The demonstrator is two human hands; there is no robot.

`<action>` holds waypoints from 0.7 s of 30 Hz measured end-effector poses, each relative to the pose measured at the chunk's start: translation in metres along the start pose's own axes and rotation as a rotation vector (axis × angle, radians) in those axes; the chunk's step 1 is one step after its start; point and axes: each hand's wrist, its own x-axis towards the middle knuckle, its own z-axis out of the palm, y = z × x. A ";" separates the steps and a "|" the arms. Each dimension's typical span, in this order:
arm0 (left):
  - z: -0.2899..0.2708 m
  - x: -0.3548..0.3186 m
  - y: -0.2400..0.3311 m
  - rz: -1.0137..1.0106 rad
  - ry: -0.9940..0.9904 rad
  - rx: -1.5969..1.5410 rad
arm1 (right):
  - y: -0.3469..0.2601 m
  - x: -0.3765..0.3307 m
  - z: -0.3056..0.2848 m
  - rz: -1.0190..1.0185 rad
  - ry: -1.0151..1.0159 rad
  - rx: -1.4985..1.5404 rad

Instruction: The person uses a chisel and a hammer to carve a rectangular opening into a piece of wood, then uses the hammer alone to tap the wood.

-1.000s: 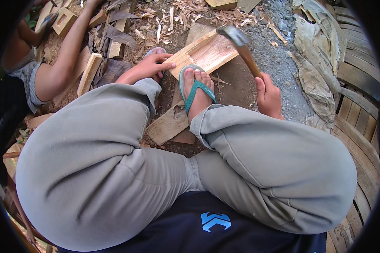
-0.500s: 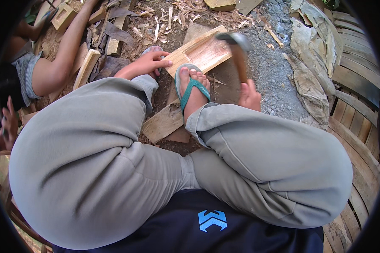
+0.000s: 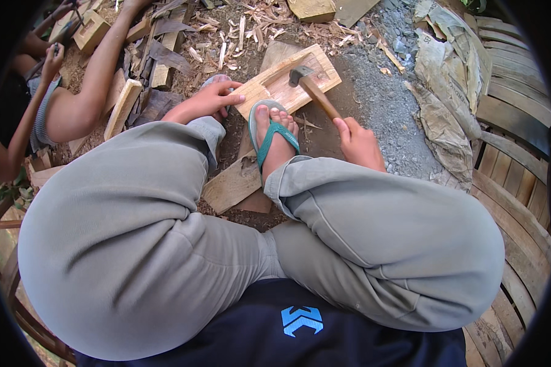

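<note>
A pale rectangular wooden block with a shallow hollow cut in its top lies slantwise on another piece of wood in front of me. My left hand grips its near left end, fingers along the edge. My foot in a green-strapped flip-flop presses against its near side. My right hand is closed round the wooden handle of a small adze. Its dark metal head is down inside the hollow, seemingly touching the wood.
At the left a co-worker sits, one hand raised with a dark-handled tool beside a notched wood block. Wood chips litter the ground beyond. Grey gravel, crumpled sacking and slatted wood lie to the right.
The adze head has swung down and left from above the block's right end into the hollow. My left hand stays on the block. The co-worker's hand has risen.
</note>
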 end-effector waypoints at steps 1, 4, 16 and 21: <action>0.002 0.000 -0.006 0.037 0.029 -0.022 | -0.005 -0.005 -0.011 0.017 0.009 0.086; 0.003 0.005 -0.001 0.046 -0.030 -0.060 | -0.002 -0.022 -0.009 0.009 0.171 0.383; 0.004 0.011 -0.011 0.078 -0.028 -0.080 | 0.002 -0.013 0.008 0.051 0.094 0.194; 0.000 0.011 -0.013 0.068 0.009 -0.031 | -0.010 0.010 -0.026 0.080 -0.146 0.095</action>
